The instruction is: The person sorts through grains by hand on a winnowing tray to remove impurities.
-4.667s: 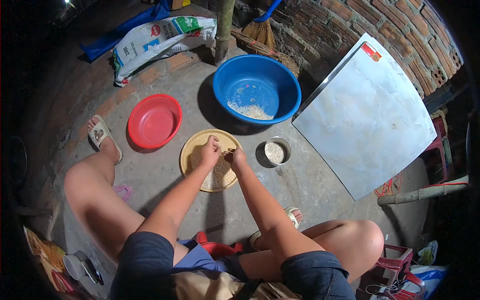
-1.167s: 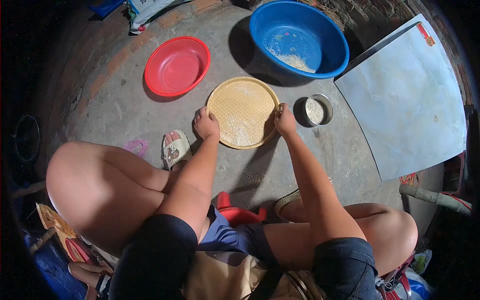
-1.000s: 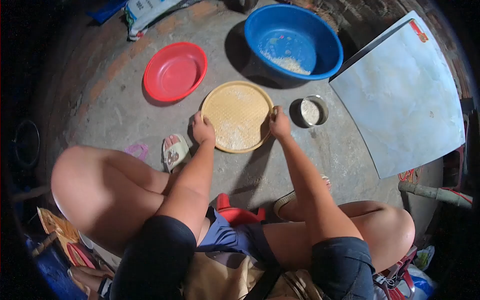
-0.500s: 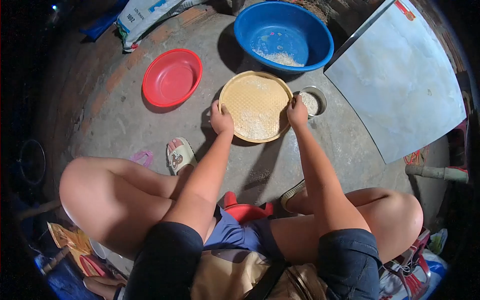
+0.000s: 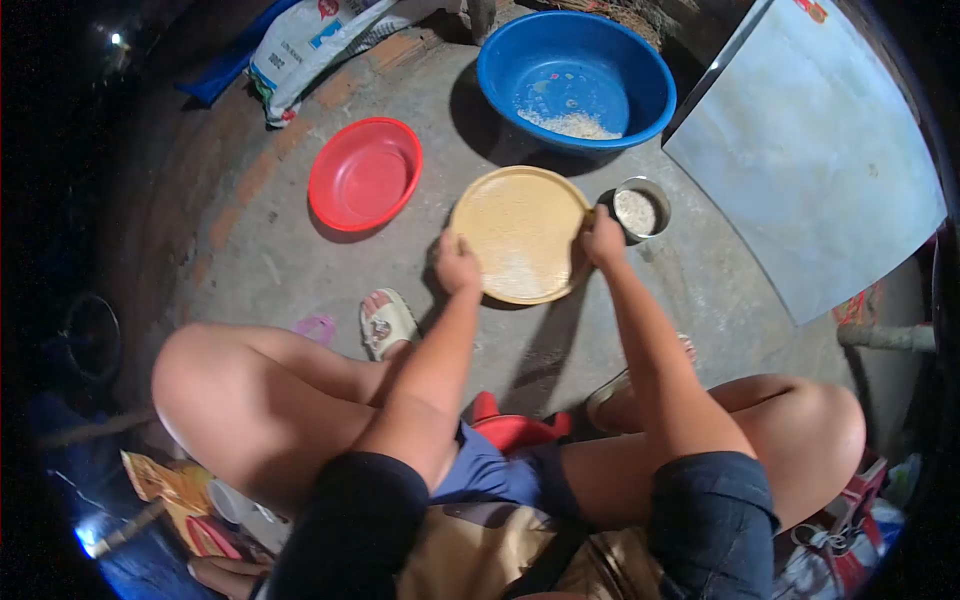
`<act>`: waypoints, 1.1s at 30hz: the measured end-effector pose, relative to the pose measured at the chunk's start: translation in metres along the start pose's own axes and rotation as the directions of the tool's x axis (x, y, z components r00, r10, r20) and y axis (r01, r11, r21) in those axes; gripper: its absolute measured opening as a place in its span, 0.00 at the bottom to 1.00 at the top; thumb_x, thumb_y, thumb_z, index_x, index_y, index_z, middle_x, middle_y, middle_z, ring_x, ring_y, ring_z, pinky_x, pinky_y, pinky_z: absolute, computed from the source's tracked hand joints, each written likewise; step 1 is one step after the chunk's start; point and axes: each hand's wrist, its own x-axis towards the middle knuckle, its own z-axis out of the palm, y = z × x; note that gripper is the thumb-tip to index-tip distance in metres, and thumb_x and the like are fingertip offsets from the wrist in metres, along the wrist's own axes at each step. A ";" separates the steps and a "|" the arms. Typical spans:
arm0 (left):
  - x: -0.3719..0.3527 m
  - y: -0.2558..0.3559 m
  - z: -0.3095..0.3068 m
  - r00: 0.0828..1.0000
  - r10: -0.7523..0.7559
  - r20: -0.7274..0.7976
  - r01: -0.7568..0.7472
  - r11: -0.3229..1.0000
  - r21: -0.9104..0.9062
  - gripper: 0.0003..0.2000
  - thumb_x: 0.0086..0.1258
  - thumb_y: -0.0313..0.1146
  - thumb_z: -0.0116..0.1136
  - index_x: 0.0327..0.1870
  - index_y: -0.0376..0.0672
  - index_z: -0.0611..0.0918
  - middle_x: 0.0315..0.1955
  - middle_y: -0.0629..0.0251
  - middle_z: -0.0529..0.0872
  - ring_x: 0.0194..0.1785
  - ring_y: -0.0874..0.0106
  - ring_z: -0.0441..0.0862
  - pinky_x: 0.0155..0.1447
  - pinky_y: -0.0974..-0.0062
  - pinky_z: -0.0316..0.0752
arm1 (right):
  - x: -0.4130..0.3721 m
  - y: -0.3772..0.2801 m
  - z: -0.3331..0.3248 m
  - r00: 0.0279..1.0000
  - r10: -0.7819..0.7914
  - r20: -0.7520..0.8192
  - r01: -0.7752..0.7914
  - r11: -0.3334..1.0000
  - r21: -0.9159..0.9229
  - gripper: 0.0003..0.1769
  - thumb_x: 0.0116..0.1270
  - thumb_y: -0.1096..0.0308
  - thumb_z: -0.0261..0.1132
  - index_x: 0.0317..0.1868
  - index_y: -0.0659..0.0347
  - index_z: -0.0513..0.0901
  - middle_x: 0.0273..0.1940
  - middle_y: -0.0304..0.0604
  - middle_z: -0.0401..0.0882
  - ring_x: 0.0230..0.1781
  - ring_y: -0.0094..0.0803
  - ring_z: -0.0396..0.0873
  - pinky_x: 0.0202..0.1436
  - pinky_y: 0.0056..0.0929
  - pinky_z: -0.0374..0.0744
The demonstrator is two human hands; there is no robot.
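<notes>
My left hand (image 5: 458, 263) is closed on the left rim of a round yellow winnowing tray (image 5: 520, 215). On the opposite side, my right hand (image 5: 602, 238) grips the right rim. The tray is held above the floor, with pale, grain-like material smeared by motion across its lower part. Just right of my right hand stands a metal cup (image 5: 655, 190) holding pale grain (image 5: 636, 212). Beyond the tray, a blue basin (image 5: 625, 90) has pale grain (image 5: 570, 124) lying in its near part.
A red basin (image 5: 366, 175) sits left of the tray on the concrete floor (image 5: 250, 285). A large pale panel (image 5: 810, 160) is at the right. Printed sacks (image 5: 300, 60) lie at the upper left. A red stool (image 5: 515, 430) is beneath me, and another person's hand (image 5: 228, 576) shows at lower left.
The tray and both hands are slightly closer to me, and the grain on it has gone from distinct to blurred. The whole view has shifted a little; both hands keep their hold.
</notes>
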 end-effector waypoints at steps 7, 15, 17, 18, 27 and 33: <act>0.036 -0.020 -0.029 0.998 -0.044 0.054 0.033 0.982 0.185 0.16 0.65 0.40 0.50 0.51 0.46 0.76 0.42 0.54 0.81 0.43 0.55 0.80 0.47 0.60 0.73 | -0.009 -0.036 0.035 0.992 -0.006 -0.129 0.017 0.996 0.087 0.11 0.56 0.73 0.55 0.40 0.63 0.68 0.32 0.61 0.77 0.36 0.56 0.76 0.40 0.50 0.73; 0.017 -0.035 -0.008 0.995 0.066 -0.077 -0.051 0.981 0.185 0.15 0.63 0.41 0.52 0.51 0.55 0.74 0.33 0.52 0.82 0.36 0.51 0.80 0.37 0.56 0.73 | -0.010 -0.007 0.029 0.989 -0.126 -0.081 0.134 0.986 0.100 0.14 0.59 0.69 0.57 0.45 0.64 0.69 0.33 0.61 0.78 0.36 0.56 0.77 0.39 0.46 0.75; 0.003 -0.002 0.000 0.998 0.062 -0.007 -0.061 0.991 0.118 0.15 0.63 0.42 0.51 0.51 0.54 0.75 0.35 0.52 0.82 0.38 0.52 0.80 0.39 0.57 0.74 | -0.014 0.016 0.012 0.999 0.000 -0.033 0.000 1.000 -0.012 0.14 0.58 0.69 0.57 0.44 0.64 0.69 0.33 0.61 0.78 0.37 0.56 0.77 0.39 0.46 0.75; 0.008 -0.003 0.000 0.998 0.067 -0.004 -0.066 0.991 0.118 0.15 0.63 0.42 0.51 0.51 0.54 0.75 0.35 0.52 0.82 0.38 0.52 0.80 0.39 0.57 0.74 | -0.019 0.012 0.011 0.999 0.004 -0.036 -0.004 1.000 -0.010 0.14 0.58 0.69 0.57 0.44 0.64 0.69 0.33 0.61 0.78 0.37 0.56 0.77 0.39 0.46 0.75; 0.059 -0.070 -0.027 0.716 -0.318 0.622 0.698 0.293 -0.653 0.20 0.63 0.40 0.58 0.52 0.36 0.75 0.47 0.59 0.80 0.47 0.68 0.78 0.51 0.68 0.73 | -0.016 -0.060 0.021 0.950 -0.183 -0.254 0.220 0.968 0.121 0.11 0.64 0.66 0.55 0.43 0.64 0.72 0.28 0.57 0.77 0.30 0.53 0.78 0.33 0.44 0.74; 0.053 -0.027 -0.014 0.784 -0.231 0.576 0.619 0.355 -0.700 0.22 0.67 0.42 0.53 0.57 0.38 0.71 0.50 0.60 0.77 0.51 0.69 0.75 0.54 0.71 0.70 | -0.001 -0.032 -0.008 0.916 -0.209 -0.342 0.315 0.903 0.293 0.12 0.64 0.67 0.54 0.44 0.65 0.74 0.34 0.56 0.78 0.34 0.47 0.78 0.37 0.37 0.75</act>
